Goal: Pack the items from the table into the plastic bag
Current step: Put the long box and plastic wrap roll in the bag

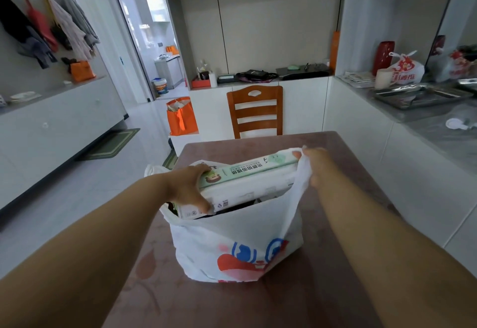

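A white plastic bag with red and blue print stands on the reddish-brown table. A white and green tissue pack lies across the bag's mouth, partly inside it. My left hand grips the pack's left end. My right hand pinches the bag's right handle and holds it up and outward. Dark items lie deeper in the bag, mostly hidden under the pack.
A wooden chair stands at the table's far end. An orange bag sits on a low white box to the left of it. A counter on the right carries a metal tray and a printed bag.
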